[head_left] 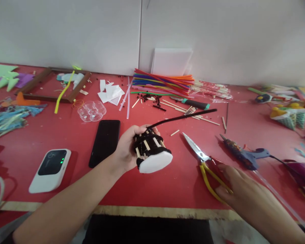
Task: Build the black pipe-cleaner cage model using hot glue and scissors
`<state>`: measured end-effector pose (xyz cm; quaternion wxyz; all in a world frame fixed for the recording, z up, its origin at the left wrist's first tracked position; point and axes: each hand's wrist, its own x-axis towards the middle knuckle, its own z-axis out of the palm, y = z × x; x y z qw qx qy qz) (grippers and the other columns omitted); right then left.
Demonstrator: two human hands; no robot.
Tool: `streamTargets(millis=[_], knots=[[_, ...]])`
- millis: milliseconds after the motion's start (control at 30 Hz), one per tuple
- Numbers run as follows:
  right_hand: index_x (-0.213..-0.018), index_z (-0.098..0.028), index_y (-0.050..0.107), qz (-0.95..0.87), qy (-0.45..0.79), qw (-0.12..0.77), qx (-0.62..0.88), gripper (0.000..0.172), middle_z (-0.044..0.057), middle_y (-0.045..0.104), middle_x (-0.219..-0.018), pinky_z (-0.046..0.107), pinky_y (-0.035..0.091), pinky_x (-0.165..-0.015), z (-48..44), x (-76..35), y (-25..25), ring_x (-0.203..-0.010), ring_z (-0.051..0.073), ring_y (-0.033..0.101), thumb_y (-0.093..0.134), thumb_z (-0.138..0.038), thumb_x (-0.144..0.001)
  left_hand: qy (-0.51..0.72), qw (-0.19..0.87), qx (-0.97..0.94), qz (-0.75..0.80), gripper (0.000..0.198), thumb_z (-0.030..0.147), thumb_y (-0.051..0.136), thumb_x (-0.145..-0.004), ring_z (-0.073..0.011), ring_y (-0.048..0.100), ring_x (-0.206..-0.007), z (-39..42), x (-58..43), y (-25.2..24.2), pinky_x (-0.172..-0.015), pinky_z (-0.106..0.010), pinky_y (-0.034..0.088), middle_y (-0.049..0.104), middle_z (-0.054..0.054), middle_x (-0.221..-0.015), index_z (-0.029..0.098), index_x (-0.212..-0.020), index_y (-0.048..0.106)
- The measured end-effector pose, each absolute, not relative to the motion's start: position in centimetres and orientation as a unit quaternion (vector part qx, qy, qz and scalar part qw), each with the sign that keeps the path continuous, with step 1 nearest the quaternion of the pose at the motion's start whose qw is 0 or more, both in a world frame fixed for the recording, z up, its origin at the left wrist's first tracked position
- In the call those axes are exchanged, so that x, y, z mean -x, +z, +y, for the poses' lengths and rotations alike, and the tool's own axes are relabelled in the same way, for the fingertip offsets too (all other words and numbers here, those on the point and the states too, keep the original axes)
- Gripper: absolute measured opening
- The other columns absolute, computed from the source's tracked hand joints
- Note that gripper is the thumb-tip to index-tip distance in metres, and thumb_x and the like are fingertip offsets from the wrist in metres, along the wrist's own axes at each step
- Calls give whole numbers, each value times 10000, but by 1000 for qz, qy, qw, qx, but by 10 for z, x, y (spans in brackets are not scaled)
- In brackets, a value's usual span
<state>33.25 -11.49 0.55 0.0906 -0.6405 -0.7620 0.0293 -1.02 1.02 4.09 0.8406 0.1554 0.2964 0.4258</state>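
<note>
Left hand [125,149] clamps fuzzy black, stick-ribbed cylinder [152,144]; flat white end [156,162] faces front edge of red table [147,195]. Right hand [240,184] grips yellow-handled steel scissors [202,158].

No word, brand or number can be made out anywhere. The nearest thing to a label is on the white device [51,184] lying on the bench [78,189]: its dark panel [47,166] carries a pale, rounded emblem [51,155] near the top and a faint line of small lettering [47,165] below it, too small and dim to read. Toward the panel's right edge, two small green marks [62,159] glow, one above the other; whether they are plain lights or tiny symbols cannot be told.
</note>
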Motion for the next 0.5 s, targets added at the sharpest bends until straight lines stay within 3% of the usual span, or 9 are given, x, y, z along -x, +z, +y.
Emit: streamTargets(millis=[133, 200, 333, 500], knots=[[-1052, -241, 695, -723, 50, 72, 685, 273, 115, 804, -864, 363, 525, -490, -103, -332, 2, -652, 318, 774, 722, -324, -793, 410, 858, -178, 254, 241, 309, 682, -665, -312, 763, -934, 10, 11, 36, -848, -407, 604, 745, -89, -851, 137, -828, 724], [-1001, -249, 688, -697, 71, 115, 704, 248, 74, 785, -772, 331, 521, -472, -101, -327, 1, -572, 264, 738, 713, -385, -795, 402, 866, -186, 233, 245, 311, 692, -676, -292, 760, -902, 10, 11, 33, -801, -375, 598, 748, -88, -867, 134, -844, 722], [-940, -244, 653, -699, 121, 172, 684, 232, 27, 762, -745, 274, 568, -542, -98, -312, 8, -612, 201, 735, 673, -462, -864, 371, 885, -192, 205, 235, 297, 718, -694, -243, 753, -811, 10, 13, 29, -695, -311, 571, 742, -68, -821, 130, -859, 715], [-933, -244, 600, -785, 81, 170, 591, 265, -43, 628, -635, 213, 484, -454, -85, -293, 26, -479, 122, 579, 707, -483, -894, 336, 906, -183, 181, 278, 311, 738, -689, -246, 771, -784, 10, 13, 22, -694, -310, 559, 761, -66, -793, 135, -901, 702]])
